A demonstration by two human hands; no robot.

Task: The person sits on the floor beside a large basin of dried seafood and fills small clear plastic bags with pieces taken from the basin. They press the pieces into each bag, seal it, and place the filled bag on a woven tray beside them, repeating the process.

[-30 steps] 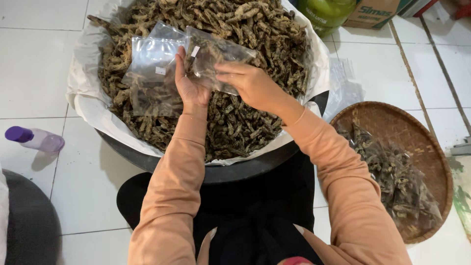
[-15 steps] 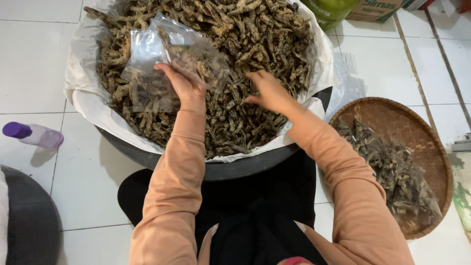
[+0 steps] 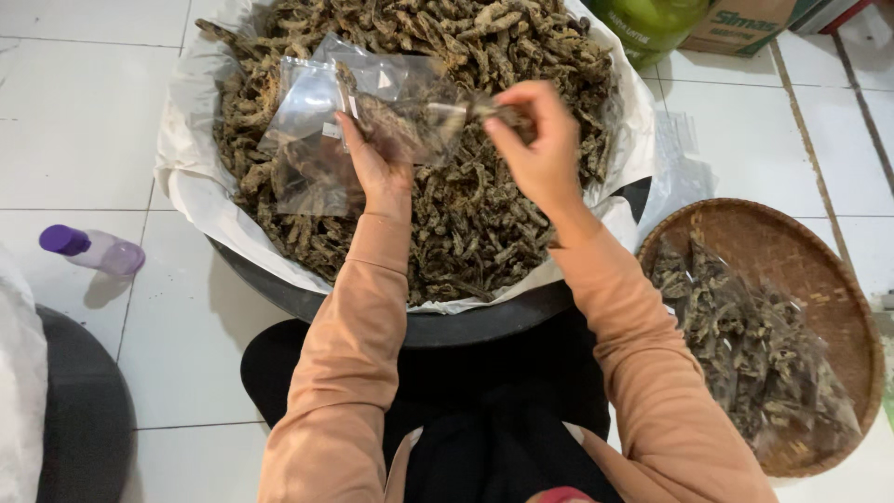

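We see the left hand (image 3: 377, 168) gripping a clear plastic bag (image 3: 372, 112), its mouth facing 3 o'clock. The right hand (image 3: 535, 140) sits just at 3 o'clock of that mouth, fingers pinched on a few dried brown pieces (image 3: 498, 112), touching or almost touching the bag edge; right hand is nearer the opening. The bag's long axis runs 9 to 3. Below both: a big dark basin (image 3: 447, 326), paper-lined, heaped with dried pieces. At 4 o'clock, a woven tray (image 3: 792, 251) holding filled bags. At 9 o'clock, a small purple-capped bottle (image 3: 93, 251) on tile.
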